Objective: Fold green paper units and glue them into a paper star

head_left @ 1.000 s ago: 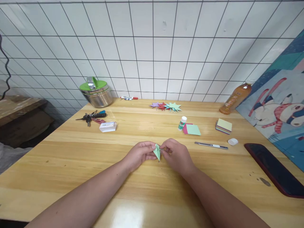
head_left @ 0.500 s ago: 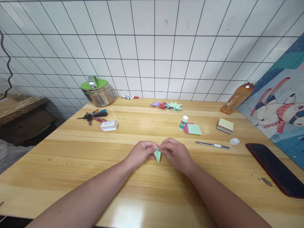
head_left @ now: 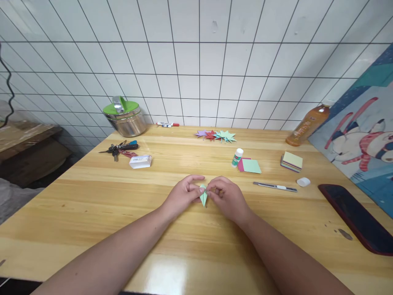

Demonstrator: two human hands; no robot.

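Note:
A small piece of folded green paper, its point turned toward me, is between my two hands just above the middle of the wooden table. My left hand pinches its left side with the thumb, while the index finger is lifted and stretched out above. Thumb and fingertips of my right hand are closed on its upper right edge. The fingers hide part of the paper's top. Beyond my right hand lie a green paper square over a dark pink one and an upright glue stick.
A utility knife, a white cap and a phone lie to the right, with a paper stack and bottle behind. Paper stars rest near the wall. Keys, a small box and a pot stand left.
My left index finger has lifted away from the paper and straightened. The folded paper has shifted slightly up and left, still held by both hands.

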